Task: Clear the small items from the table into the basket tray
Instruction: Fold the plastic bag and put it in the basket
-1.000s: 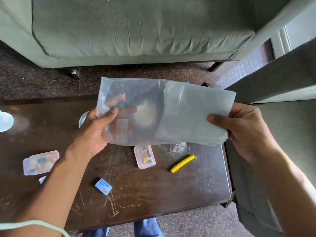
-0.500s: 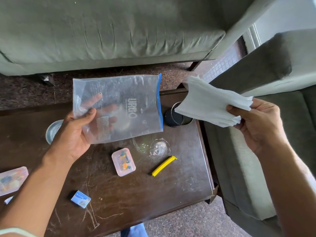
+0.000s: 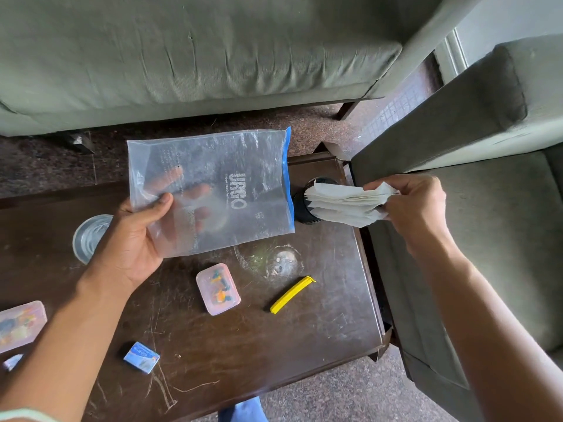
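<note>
A grey-green sofa (image 3: 195,50) is filling the top of the frame, above the dark wooden table (image 3: 320,324) at centre. At centre the left hand (image 3: 134,242) is gripping a clear zip bag (image 3: 213,190), thumb on front, fingers behind. At right the right hand (image 3: 411,202) is pinching folded white paper (image 3: 344,205) over a black cup (image 3: 301,202). Lower down, a pink case (image 3: 217,289), a yellow clip (image 3: 292,294) and a blue box (image 3: 141,357) are lying on the table.
</note>
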Action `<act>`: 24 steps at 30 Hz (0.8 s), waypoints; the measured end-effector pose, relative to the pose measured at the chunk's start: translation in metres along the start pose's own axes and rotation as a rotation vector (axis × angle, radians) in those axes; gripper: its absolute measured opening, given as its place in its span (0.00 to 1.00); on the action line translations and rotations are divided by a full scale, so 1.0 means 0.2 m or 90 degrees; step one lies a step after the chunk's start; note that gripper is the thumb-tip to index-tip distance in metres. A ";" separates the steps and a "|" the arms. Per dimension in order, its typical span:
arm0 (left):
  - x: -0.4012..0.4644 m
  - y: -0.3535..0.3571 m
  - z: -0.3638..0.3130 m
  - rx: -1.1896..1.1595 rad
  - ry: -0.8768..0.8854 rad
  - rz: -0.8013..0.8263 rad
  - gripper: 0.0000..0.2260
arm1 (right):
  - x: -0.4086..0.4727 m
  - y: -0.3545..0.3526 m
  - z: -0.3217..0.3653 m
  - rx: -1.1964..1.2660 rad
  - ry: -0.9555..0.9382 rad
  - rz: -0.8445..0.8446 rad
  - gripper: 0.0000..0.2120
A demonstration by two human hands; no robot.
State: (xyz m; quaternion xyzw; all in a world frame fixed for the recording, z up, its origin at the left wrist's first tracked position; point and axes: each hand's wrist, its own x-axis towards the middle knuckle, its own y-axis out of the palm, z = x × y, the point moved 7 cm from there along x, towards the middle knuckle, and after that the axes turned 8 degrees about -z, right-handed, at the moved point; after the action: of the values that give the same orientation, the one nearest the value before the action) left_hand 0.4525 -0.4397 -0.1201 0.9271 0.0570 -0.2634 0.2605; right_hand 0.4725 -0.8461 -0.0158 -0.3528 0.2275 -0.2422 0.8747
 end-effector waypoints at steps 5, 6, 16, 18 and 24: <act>-0.01 0.00 0.01 -0.003 -0.008 -0.002 0.18 | 0.00 0.05 0.09 -0.093 -0.079 -0.001 0.23; -0.01 0.01 0.01 -0.004 -0.009 -0.003 0.18 | 0.00 0.06 0.11 -0.111 -0.094 0.000 0.22; -0.05 0.01 0.01 -0.015 -0.027 -0.015 0.18 | 0.01 0.25 0.23 -0.288 -0.179 0.021 0.22; -0.06 0.01 0.02 -0.017 -0.027 -0.014 0.18 | 0.00 0.31 0.25 -0.326 -0.213 0.027 0.23; -0.08 0.00 0.03 -0.029 -0.027 -0.010 0.18 | -0.01 0.44 0.23 -0.396 -0.243 0.066 0.24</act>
State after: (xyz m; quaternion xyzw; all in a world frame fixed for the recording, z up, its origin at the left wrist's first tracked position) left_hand 0.4370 -0.4410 -0.1164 0.9145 0.0644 -0.2839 0.2808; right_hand 0.5209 -0.7659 -0.0492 -0.6287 0.1408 -0.0469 0.7633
